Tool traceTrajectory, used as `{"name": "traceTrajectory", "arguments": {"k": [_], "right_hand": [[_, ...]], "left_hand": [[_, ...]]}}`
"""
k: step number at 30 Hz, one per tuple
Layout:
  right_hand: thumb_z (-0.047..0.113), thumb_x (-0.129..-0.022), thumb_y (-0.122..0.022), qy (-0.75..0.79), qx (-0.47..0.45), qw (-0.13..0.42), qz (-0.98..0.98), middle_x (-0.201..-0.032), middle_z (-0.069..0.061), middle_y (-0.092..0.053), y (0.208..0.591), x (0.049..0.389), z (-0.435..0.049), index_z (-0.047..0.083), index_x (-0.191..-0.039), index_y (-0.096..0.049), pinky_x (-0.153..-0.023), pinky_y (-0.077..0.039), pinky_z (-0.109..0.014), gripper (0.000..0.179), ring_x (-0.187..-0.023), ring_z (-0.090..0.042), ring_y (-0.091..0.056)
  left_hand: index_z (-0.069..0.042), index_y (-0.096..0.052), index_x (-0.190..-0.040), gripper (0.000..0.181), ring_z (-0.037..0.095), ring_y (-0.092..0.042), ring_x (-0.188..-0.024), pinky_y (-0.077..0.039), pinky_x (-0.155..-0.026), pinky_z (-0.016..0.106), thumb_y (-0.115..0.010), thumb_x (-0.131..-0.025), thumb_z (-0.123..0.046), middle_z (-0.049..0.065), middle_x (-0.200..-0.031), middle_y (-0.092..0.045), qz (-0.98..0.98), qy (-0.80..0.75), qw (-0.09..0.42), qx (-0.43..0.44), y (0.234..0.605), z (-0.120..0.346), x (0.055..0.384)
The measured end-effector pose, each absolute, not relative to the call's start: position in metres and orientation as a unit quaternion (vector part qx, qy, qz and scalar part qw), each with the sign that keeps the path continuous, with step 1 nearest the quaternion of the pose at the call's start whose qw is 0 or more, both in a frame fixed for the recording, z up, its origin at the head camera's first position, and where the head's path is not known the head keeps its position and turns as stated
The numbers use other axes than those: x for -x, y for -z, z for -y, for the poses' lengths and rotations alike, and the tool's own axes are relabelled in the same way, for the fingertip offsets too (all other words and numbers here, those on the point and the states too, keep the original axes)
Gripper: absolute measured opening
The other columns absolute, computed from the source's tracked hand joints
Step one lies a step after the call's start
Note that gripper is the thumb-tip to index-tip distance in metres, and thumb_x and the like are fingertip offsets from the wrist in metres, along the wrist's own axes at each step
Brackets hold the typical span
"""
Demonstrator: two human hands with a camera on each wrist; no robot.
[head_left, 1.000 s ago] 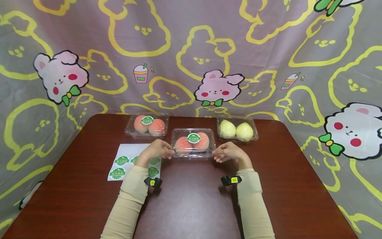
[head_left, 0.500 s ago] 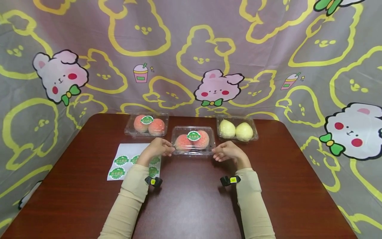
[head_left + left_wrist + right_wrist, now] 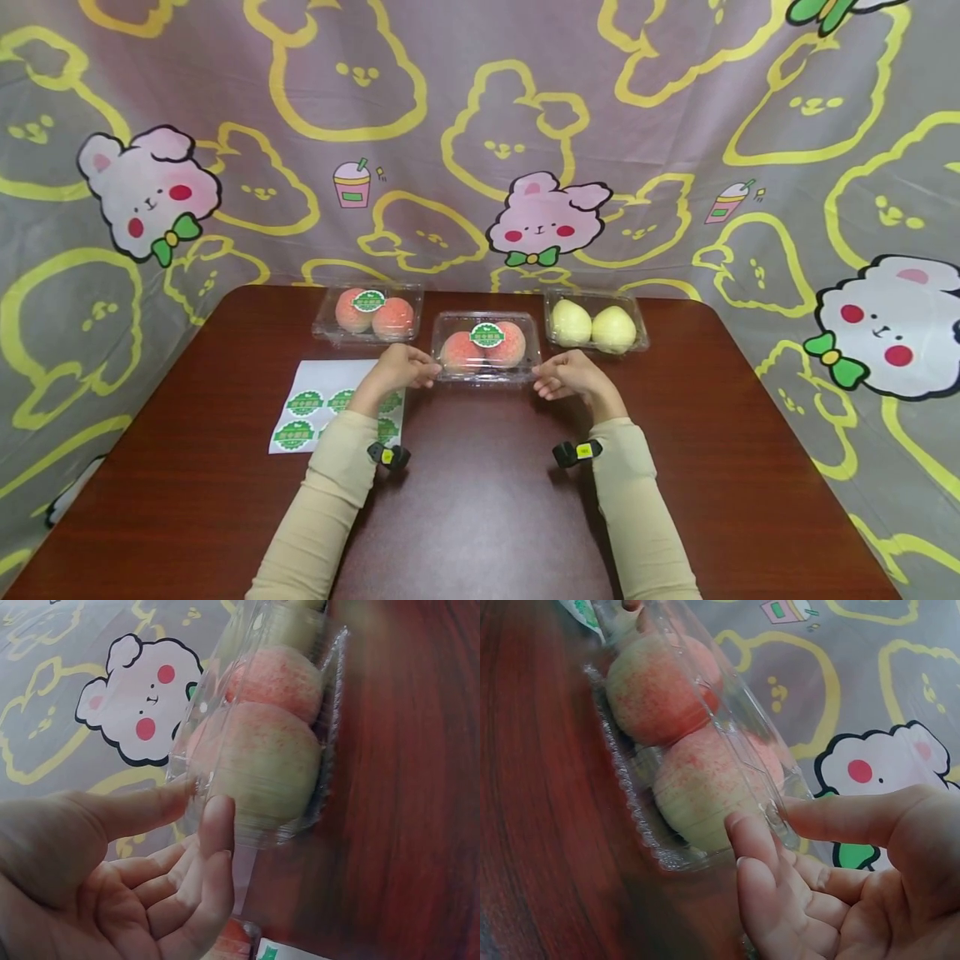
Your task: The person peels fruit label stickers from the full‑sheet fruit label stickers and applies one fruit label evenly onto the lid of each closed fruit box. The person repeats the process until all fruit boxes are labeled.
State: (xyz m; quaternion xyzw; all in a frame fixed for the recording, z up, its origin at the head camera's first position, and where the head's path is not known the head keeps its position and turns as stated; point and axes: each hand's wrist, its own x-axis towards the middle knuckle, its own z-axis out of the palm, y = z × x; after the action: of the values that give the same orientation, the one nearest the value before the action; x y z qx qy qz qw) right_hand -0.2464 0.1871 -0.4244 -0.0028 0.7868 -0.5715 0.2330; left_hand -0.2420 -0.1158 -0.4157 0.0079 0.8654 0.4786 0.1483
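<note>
A clear plastic clamshell box (image 3: 486,375) with two pink peaches (image 3: 505,344) inside lies in the middle of the table. On its lid is a round green sticker (image 3: 487,334). My left hand (image 3: 396,372) pinches the box's near left corner between thumb and index finger. At the opposite near corner, my right hand (image 3: 576,379) pinches the rim the same way. Both wrist views show the thumb and forefinger (image 3: 751,840) meeting at the clear plastic edge, while the other fingers curl loosely below.
Another stickered box of peaches (image 3: 392,318) stands at the back left. At the back right is a box with two pale yellow fruits (image 3: 615,329). A white sticker sheet (image 3: 307,379) lies beside my left forearm. A patterned curtain (image 3: 420,150) hangs behind the table (image 3: 480,500).
The middle box has slid a little farther away from me, toward the gap between the two back boxes. Both hands have moved along with it, keeping their pinch.
</note>
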Motion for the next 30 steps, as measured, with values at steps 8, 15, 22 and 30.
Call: {"name": "traceTrajectory", "arguments": {"k": [8,15,22,30], "right_hand": [[0.008,-0.095,-0.052,0.584,-0.019,0.211,-0.783,-0.062,0.004,-0.065,0.423,0.248,-0.181,-0.020,-0.118,-0.054,-0.059,-0.056,-0.021,0.036,-0.057,-0.005,-0.062],[0.007,-0.095,-0.052,0.604,-0.036,0.187,-0.774,-0.059,0.004,-0.064,0.428,0.251,-0.176,-0.020,-0.119,-0.053,-0.056,-0.056,-0.020,0.036,-0.054,-0.004,-0.062],[0.008,-0.096,-0.052,0.621,-0.061,0.156,-0.766,-0.057,0.004,-0.063,0.431,0.254,-0.169,-0.019,-0.119,-0.054,-0.053,-0.055,-0.020,0.036,-0.051,-0.005,-0.061],[0.008,-0.097,-0.050,0.636,-0.086,0.133,-0.755,-0.055,0.004,-0.062,0.432,0.258,-0.164,-0.020,-0.120,-0.053,-0.052,-0.054,-0.019,0.037,-0.048,-0.005,-0.060]], "left_hand": [[0.012,-0.065,-0.110,0.031,0.002,-0.062,-0.059,-0.060,-0.078,0.035,-0.063,-0.093,-0.015,0.017,-0.085,-0.074,-0.833,-0.534,0.146,0.025,0.418,0.111,0.245],[0.010,-0.068,-0.101,0.033,0.006,-0.067,-0.060,-0.060,-0.069,0.029,-0.066,-0.091,-0.021,0.013,-0.075,-0.074,-0.804,-0.580,0.129,0.013,0.427,0.113,0.250],[0.016,-0.063,-0.110,0.038,0.001,-0.063,-0.056,-0.059,-0.067,0.025,-0.060,-0.095,-0.019,0.007,-0.068,-0.071,-0.806,-0.577,0.122,0.049,0.424,0.108,0.250],[0.015,-0.063,-0.111,0.041,-0.001,-0.061,-0.049,-0.052,-0.053,0.013,-0.061,-0.095,-0.023,-0.007,-0.055,-0.062,-0.780,-0.608,0.114,0.089,0.431,0.105,0.257]]}}
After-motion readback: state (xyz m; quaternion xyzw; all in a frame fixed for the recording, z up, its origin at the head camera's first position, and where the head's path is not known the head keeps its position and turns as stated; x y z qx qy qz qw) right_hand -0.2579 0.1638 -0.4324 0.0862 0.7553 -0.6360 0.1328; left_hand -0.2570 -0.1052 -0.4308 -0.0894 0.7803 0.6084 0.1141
